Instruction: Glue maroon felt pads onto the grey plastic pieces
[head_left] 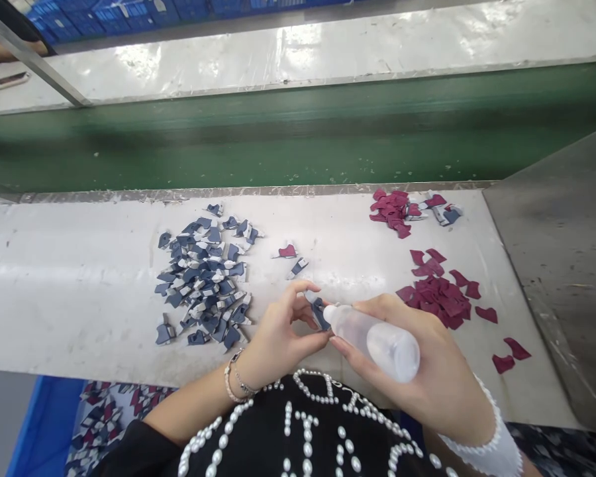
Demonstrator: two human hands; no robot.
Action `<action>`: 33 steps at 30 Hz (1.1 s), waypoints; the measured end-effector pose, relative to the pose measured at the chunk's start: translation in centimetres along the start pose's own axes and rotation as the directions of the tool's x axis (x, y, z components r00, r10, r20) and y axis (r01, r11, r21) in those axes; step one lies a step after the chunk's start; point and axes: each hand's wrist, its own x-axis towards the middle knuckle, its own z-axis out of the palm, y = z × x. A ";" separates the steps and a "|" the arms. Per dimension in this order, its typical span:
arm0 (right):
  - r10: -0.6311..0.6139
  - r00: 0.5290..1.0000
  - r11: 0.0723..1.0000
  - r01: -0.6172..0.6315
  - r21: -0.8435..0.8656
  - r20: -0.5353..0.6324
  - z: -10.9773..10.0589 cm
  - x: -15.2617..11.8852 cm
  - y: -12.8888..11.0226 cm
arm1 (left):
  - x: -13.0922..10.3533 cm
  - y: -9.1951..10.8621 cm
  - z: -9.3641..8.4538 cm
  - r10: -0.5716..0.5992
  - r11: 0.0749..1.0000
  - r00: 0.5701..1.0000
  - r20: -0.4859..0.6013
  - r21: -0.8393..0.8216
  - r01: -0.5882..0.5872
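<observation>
Between the fingertips of my left hand (291, 324) is a small blue-grey plastic part (319, 313), held up in front of my chest. My right hand (422, 358) is wrapped round a clear squeeze bottle (377, 341) that lies tilted in it. The bottle's nozzle meets or nearly meets the part; I cannot tell which. To the left lies a heap of blue-grey and white parts (203, 278). Two loose pieces, a maroon-and-white part (287, 251) and a blue-grey one (298, 267), rest just beyond my left hand. Right of my hands is a pile of flat maroon pieces (442, 298).
A second maroon pile (391, 211) sits farther back, beside a few assembled parts (447, 213). Beyond the white table runs a green conveyor belt (298, 139). A metal panel (561, 265) bounds the right side. At lower left stands a blue bin (42, 424) holding many parts.
</observation>
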 end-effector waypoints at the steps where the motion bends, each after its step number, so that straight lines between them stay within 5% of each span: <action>1: 0.000 1.000 1.000 0.000 0.001 0.005 0.0 0.0 0.0 | 0.0 0.0 0.0 0.004 1.000 1.000 -0.001 -0.003 -0.004; 33: 0.069 0.991 0.997 -0.072 0.020 0.115 -0.9 -0.5 -0.7 | 0.0 0.2 -0.2 0.014 1.000 1.000 -0.006 0.024 -0.014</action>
